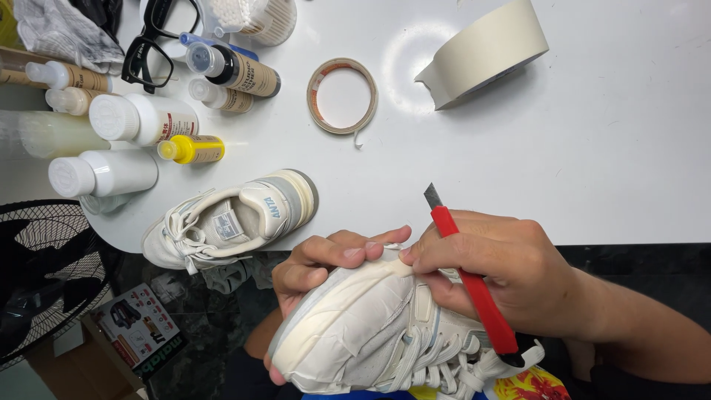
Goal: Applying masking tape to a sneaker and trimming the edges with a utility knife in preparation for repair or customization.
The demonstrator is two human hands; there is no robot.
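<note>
Head view: left hand (315, 259) grips taped white sneaker (370, 333) between both hands, long axis toe lower-left to laces lower-right, right hand (496, 267) clenching red utility knife (474, 285), blade up-left.

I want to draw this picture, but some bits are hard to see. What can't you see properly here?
Head view:
- Taped sneaker: its underside is hidden by the left hand, and its laces are cut off by the bottom edge.
- Red utility knife: its middle is covered by the right hand.
- Black glasses: cut off by the top edge.
- Black fan: cut off by the left edge.
- Second sneaker: its far side is out of sight.
</note>
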